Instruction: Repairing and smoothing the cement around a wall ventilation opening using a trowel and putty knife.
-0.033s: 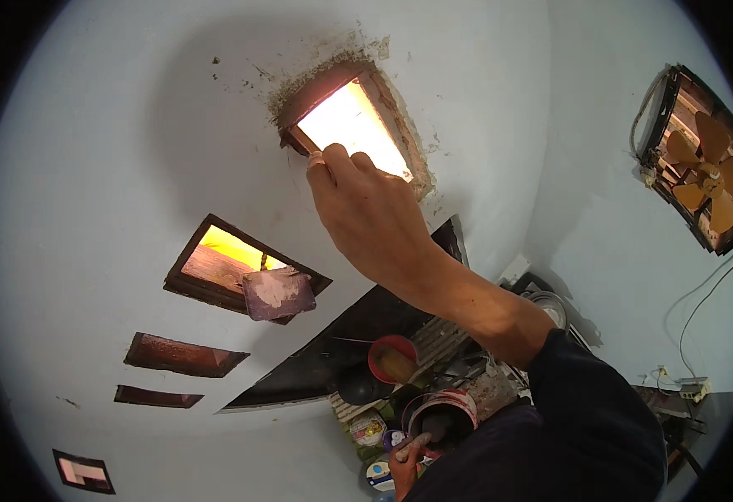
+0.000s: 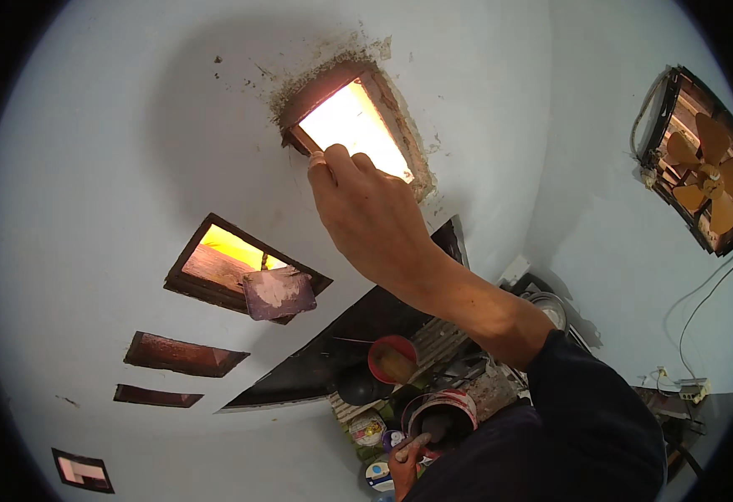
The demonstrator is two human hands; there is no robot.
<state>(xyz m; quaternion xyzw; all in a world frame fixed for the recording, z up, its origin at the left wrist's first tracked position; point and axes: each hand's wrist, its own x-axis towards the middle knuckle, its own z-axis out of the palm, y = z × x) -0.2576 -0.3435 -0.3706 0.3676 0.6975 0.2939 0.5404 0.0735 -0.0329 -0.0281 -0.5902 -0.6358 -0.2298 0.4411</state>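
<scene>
My right hand (image 2: 368, 205) is raised at the lower edge of a rough-edged, brightly lit wall opening (image 2: 303, 89). Its fingers are closed in a pinch against the frame's lower left corner; whatever they hold is hidden behind them. Low in the view, my left hand (image 2: 403, 475) grips a trowel (image 2: 436, 427) by its pale handle, the dark blade over a white and red bucket (image 2: 469, 405). A purple, plaster-smeared flat plate (image 2: 279, 294) rests against a second framed opening (image 2: 207, 289), left of my right forearm.
Below stand a red bucket (image 2: 393, 360) with brownish contents, a black round vessel (image 2: 358, 385) and several small tubs. A black slanted panel (image 2: 316, 364) runs along the wall. On the right wall are an orange-bladed fan (image 2: 709, 176) and a loose cable (image 2: 684, 330). Smaller framed openings (image 2: 184, 355) continue leftward.
</scene>
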